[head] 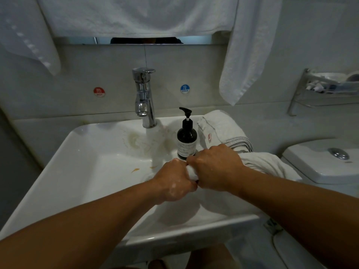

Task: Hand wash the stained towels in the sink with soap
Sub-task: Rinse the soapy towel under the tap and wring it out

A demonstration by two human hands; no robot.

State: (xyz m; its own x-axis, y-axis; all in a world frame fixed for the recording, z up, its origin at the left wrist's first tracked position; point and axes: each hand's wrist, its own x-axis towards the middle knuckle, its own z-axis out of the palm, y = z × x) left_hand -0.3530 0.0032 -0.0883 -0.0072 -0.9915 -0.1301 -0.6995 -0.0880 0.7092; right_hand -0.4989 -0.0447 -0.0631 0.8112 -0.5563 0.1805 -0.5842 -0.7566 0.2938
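Towel [268, 166] hangs over the stained white sink [77, 162], beside the toilet [320, 167].

On my feed I can read two round stickers on the tiled wall [116, 74]. A red sticker [99, 92] left of the chrome faucet [144, 98] carries the word "HOT" under a white symbol, and a blue sticker [185, 88] right of the faucet carries "COLD". The dark pump bottle [186, 133] has a pale label [186, 149] with lines of print too small for me to read, and a small red tag [209, 137] on the folded towel [219, 127] beside it is likewise illegible.
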